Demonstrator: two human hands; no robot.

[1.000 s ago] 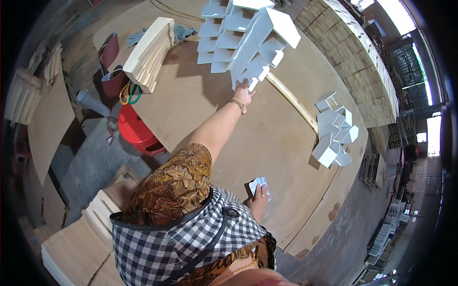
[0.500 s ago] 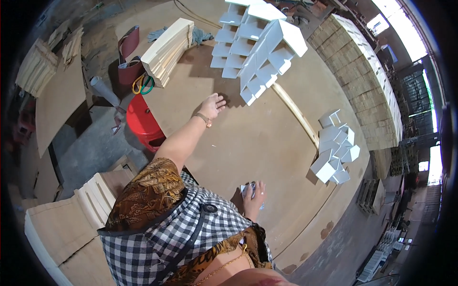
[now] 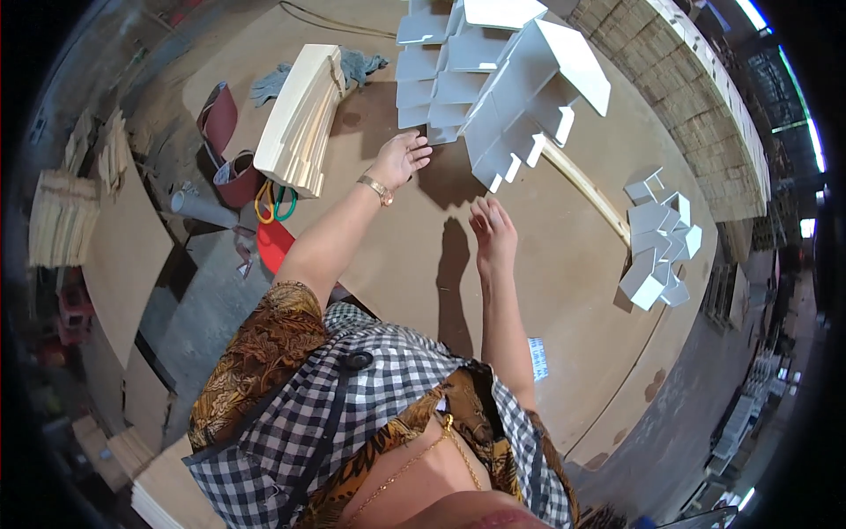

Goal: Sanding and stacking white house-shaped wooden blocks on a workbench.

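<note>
My left hand reaches forward over the brown board tabletop, fingers stretched out and holding nothing. Just beyond its fingertips stands a tall cluster of pale grey-white boxy pieces with open compartments and notched edges. My right hand is just below the cluster's near corner, its fingers loosely bent and nothing visible in them. A small blue-and-white printed packet or sheet lies on the tabletop beside my right forearm.
A wooden strip runs from the cluster toward a smaller group of grey-white pieces. On the left lie bundled shaped wood pieces, scissors, grey gloves and brown abrasive belts. A red stool stands by the edge.
My right hand has left the blue-and-white item on the table and moved forward to the grey-white cluster. My left hand has come nearer the cluster too. The view has shifted.
</note>
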